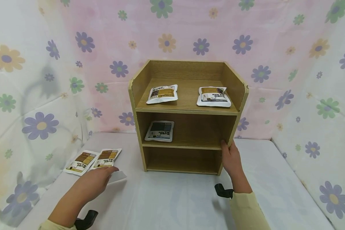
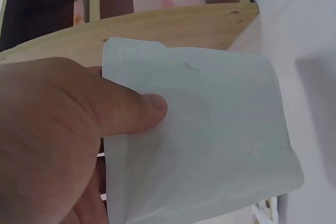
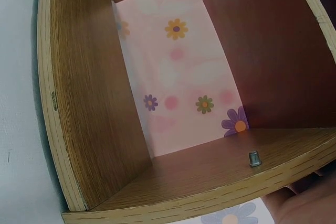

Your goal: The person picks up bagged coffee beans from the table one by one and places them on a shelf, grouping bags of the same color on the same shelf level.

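My left hand (image 1: 110, 172) pinches a white pouch (image 1: 118, 176) just above the table, left of the wooden shelf unit (image 1: 187, 110). In the left wrist view the thumb (image 2: 142, 109) presses on the pouch's plain white face (image 2: 210, 140), with the shelf unit (image 2: 173, 24) right behind it. My right hand (image 1: 228, 147) grips the front edge of the shelf's right side panel at the middle shelf's height. The right wrist view looks into a bare compartment of the shelf (image 3: 89, 103), and part of that hand (image 3: 307, 208) shows at the bottom right.
Two pouches (image 1: 162, 93) (image 1: 214, 96) lie on the top shelf and a dark-labelled one (image 1: 159, 131) on the middle shelf. Two more pouches (image 1: 81, 162) (image 1: 107, 157) lie on the white table (image 1: 172, 198) at the left. Flowered cloth walls enclose the table.
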`<state>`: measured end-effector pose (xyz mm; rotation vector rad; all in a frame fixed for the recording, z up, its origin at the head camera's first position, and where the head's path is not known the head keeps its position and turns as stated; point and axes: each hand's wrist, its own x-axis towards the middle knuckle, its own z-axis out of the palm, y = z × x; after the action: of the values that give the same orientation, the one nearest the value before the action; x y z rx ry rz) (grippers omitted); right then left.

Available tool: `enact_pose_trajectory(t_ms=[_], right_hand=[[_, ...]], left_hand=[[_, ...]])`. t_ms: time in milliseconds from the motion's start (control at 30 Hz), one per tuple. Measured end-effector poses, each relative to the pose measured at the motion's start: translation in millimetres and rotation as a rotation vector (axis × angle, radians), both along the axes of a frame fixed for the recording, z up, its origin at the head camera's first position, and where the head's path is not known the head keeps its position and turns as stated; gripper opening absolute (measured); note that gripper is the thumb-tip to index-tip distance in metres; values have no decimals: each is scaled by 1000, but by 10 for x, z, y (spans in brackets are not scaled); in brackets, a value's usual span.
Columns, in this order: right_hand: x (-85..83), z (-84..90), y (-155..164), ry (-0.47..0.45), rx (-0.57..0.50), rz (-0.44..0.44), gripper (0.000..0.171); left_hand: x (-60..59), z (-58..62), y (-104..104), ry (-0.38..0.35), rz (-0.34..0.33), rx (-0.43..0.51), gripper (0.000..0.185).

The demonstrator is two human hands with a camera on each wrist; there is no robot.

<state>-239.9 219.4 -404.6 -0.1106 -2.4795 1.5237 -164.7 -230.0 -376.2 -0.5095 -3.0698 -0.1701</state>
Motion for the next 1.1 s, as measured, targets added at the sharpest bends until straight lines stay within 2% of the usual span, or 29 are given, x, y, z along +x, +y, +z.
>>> enact_pose_trajectory(t_ms=[333, 633, 933, 1100], right_hand=[[-6, -4, 7, -9, 3, -2, 65], [7, 8, 6, -11, -4, -4, 64], [8, 10, 7, 2, 6, 3, 62], [-1, 7, 8, 8, 6, 5, 62]], left_hand=[[38, 104, 101, 39, -24, -2, 25], [59, 207, 206, 9, -3, -18, 27], [99, 266, 295, 34, -5, -35, 28], [114, 275, 337, 83, -41, -30, 29]])
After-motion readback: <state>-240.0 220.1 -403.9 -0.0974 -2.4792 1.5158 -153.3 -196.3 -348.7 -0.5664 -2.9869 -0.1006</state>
